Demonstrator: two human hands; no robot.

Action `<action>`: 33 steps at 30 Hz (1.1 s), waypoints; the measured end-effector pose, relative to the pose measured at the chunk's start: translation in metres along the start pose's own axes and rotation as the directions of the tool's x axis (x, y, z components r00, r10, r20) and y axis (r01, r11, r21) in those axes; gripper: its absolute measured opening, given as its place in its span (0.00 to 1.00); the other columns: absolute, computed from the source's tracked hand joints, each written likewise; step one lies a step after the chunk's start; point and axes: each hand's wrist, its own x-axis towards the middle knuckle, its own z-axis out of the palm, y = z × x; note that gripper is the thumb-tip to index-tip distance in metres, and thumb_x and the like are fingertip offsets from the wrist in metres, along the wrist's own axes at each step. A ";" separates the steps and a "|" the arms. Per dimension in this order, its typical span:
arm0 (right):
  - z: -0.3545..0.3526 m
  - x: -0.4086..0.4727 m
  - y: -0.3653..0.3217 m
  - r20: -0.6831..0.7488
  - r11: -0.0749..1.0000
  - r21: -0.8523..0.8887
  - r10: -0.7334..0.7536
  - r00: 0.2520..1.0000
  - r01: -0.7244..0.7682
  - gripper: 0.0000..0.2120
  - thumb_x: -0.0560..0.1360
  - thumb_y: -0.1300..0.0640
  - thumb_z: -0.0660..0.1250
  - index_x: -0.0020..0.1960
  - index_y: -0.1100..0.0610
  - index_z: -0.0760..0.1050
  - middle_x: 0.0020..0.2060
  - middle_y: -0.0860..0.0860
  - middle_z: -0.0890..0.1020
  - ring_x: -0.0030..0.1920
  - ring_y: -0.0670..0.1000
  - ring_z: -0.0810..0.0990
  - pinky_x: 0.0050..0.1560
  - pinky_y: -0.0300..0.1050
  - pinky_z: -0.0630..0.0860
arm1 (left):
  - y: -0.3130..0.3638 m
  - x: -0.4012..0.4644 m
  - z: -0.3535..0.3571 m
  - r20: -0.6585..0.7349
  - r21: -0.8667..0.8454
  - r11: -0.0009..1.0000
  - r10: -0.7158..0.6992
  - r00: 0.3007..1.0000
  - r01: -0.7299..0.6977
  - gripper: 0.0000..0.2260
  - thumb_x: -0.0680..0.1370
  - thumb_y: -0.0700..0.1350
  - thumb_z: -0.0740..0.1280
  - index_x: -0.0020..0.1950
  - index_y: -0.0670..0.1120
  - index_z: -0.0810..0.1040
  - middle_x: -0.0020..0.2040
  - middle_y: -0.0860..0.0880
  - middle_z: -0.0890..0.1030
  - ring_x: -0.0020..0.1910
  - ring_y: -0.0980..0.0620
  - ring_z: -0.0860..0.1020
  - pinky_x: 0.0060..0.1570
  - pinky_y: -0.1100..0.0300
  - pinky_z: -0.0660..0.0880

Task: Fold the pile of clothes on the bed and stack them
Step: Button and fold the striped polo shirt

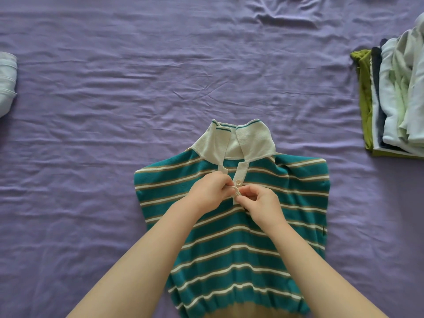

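A teal polo shirt (231, 237) with white and tan stripes and a cream collar lies face up on the purple sheet, collar pointing away from me, sleeves tucked under. My left hand (210, 188) pinches the left side of the cream button placket (237, 190). My right hand (261, 200) pinches the placket's right side at the lower button. One button above them shows undone. My forearms cover part of the shirt's lower front.
A stack of folded clothes (394, 97), green, navy, white and pale shades, stands at the right edge. A pale blue garment (6, 83) pokes in at the left edge. The wrinkled purple bedsheet (137, 76) spreads all around.
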 end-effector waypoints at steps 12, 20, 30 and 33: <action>-0.020 0.003 0.004 0.196 0.982 0.188 -0.002 0.981 -0.035 0.08 0.74 0.60 0.70 0.46 0.46 0.82 0.43 0.47 0.85 0.44 0.45 0.83 0.46 0.38 0.80 | -0.006 -0.001 0.000 -0.040 -0.189 0.982 -0.036 0.999 0.028 0.05 0.76 0.49 0.70 0.49 0.49 0.81 0.41 0.58 0.73 0.43 0.57 0.74 0.34 0.69 0.70; -0.014 0.002 0.001 0.230 1.000 0.008 0.015 0.973 -0.017 0.03 0.78 0.53 0.65 0.51 0.47 0.76 0.44 0.44 0.80 0.45 0.44 0.79 0.42 0.34 0.74 | -0.007 -0.007 0.005 -0.045 -0.045 0.997 0.054 0.998 -0.056 0.05 0.75 0.49 0.70 0.49 0.51 0.76 0.43 0.59 0.70 0.42 0.58 0.71 0.41 0.67 0.69; -0.006 0.009 -0.013 -0.020 0.964 -0.231 -0.139 0.990 0.131 0.04 0.79 0.52 0.62 0.53 0.44 0.72 0.34 0.45 0.80 0.30 0.45 0.80 0.36 0.41 0.80 | -0.004 0.000 -0.022 -0.053 0.429 0.896 0.150 0.987 -0.113 0.09 0.77 0.53 0.66 0.55 0.53 0.76 0.55 0.51 0.69 0.48 0.50 0.72 0.37 0.56 0.66; -0.007 0.013 -0.019 -0.025 0.935 -0.332 -0.141 0.990 0.125 0.03 0.79 0.50 0.62 0.51 0.45 0.74 0.35 0.45 0.80 0.34 0.46 0.80 0.39 0.46 0.79 | 0.002 0.007 -0.037 0.000 0.470 0.871 0.160 0.987 -0.141 0.09 0.76 0.52 0.67 0.54 0.52 0.76 0.56 0.50 0.67 0.46 0.52 0.66 0.38 0.56 0.65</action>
